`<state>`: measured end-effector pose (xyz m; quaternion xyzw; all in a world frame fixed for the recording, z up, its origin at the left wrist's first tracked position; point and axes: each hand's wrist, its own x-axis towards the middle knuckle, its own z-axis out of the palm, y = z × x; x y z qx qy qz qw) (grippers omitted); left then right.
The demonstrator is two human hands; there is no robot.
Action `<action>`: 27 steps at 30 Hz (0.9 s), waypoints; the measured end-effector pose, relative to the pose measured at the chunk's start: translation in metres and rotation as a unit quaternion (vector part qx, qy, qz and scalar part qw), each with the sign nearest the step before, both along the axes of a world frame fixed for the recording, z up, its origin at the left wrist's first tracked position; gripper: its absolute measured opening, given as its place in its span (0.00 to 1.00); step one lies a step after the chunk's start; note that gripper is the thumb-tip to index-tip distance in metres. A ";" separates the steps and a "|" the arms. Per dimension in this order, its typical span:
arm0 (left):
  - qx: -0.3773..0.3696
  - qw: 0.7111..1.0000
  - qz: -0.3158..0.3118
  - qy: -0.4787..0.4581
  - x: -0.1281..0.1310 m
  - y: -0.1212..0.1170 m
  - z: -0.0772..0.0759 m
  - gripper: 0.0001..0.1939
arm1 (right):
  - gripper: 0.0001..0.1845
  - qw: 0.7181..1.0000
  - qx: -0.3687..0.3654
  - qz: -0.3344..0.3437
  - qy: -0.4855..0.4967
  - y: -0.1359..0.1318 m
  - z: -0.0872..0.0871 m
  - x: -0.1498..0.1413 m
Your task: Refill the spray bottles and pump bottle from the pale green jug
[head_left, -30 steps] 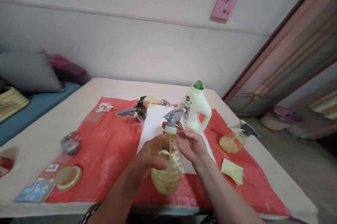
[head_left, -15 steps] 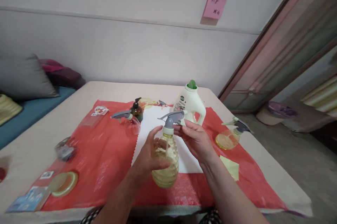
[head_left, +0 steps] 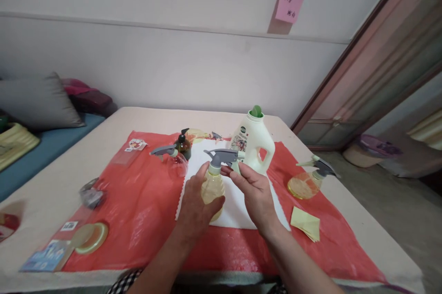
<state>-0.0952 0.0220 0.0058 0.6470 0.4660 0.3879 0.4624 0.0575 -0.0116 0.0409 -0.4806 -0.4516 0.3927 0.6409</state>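
Note:
A clear yellow spray bottle (head_left: 211, 188) with a grey trigger head (head_left: 224, 157) stands upright over the white sheet (head_left: 238, 213). My left hand (head_left: 193, 202) is wrapped around its body, thumb across the front. The fingers of my right hand (head_left: 257, 193) are closed at the pale trigger, just under the nozzle end. Part of the bottle is hidden behind my left hand. Just behind the nozzle is a large cream jug (head_left: 263, 135) with a handle and a green scoop-like piece in its mouth.
On the red cloth (head_left: 145, 211) lie another yellow spray bottle (head_left: 305, 187), yellow paper (head_left: 305, 223) and a round lid (head_left: 96, 238). A clear spray bottle (head_left: 177, 165) and dark pump bottle (head_left: 184, 147) stand further back. A wall (head_left: 172, 64) rises behind the table.
The spray bottle has moved away from me and slightly left, and its head has turned so the nozzle points more to the right. My right fingers have closed at the trigger.

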 end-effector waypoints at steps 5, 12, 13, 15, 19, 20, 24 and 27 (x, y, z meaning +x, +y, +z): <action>-0.092 0.991 -0.056 -0.074 -0.005 0.001 0.000 0.44 | 0.26 1.000 -0.011 0.024 -0.015 0.004 -0.005 0.020; -0.183 0.951 -0.190 -0.163 -0.001 -0.003 -0.011 0.49 | 0.39 0.965 -0.099 0.177 0.164 0.011 -0.011 0.046; -0.186 0.943 -0.213 -0.172 0.000 -0.004 -0.010 0.49 | 0.40 0.959 -0.103 0.196 0.175 0.010 -0.011 0.046; -0.182 0.934 -0.252 -0.179 0.004 -0.006 -0.009 0.49 | 0.38 0.952 -0.098 0.214 0.197 0.007 -0.012 0.045; -0.187 0.932 -0.252 -0.183 0.007 -0.009 -0.011 0.48 | 0.34 0.956 -0.066 0.203 0.203 0.009 -0.014 0.039; -0.189 0.937 -0.231 -0.182 0.008 -0.009 -0.013 0.49 | 0.34 0.959 -0.061 0.189 0.200 0.011 -0.014 0.037; -0.163 0.970 -0.121 -0.134 0.012 -0.014 -0.013 0.47 | 0.48 0.976 -0.073 0.097 0.178 0.019 -0.018 0.023; -0.136 0.985 -0.070 -0.081 0.016 -0.017 -0.008 0.44 | 0.55 0.988 -0.080 -0.002 0.134 0.021 -0.022 0.007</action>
